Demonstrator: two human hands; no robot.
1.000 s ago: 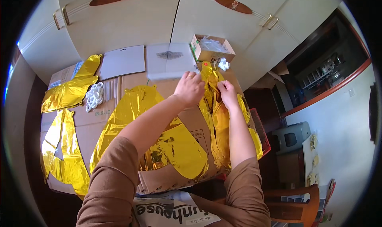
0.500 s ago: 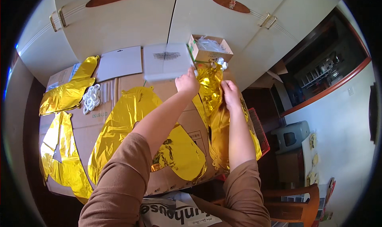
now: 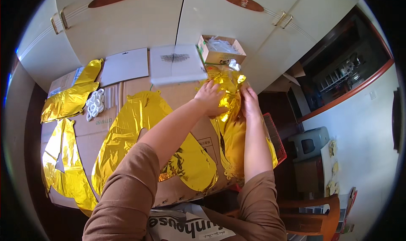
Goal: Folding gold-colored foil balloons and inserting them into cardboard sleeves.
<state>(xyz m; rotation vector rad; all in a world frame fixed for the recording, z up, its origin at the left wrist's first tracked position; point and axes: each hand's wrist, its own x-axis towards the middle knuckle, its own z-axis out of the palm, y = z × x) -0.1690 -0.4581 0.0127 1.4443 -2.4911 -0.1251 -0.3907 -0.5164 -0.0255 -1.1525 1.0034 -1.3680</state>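
Large dark lettering crosses the shirt front [image 3: 190, 223] at bottom centre, green characters mark the cardboard [image 3: 100, 130] at left, and small dark print runs in lines on the whitish sheet [image 3: 171, 72], upper centre.

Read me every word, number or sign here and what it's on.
I won't copy wording, but print stands on:
Clothing front: large dark lettering.
Cardboard: green and dark characters.
White sheet: lines too small to read.
Small open box: marks, unclear.
Right plaque: emblem, unclear.

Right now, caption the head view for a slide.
Left hand spread on gold foil, right hand at its edge, white rings off to the left.
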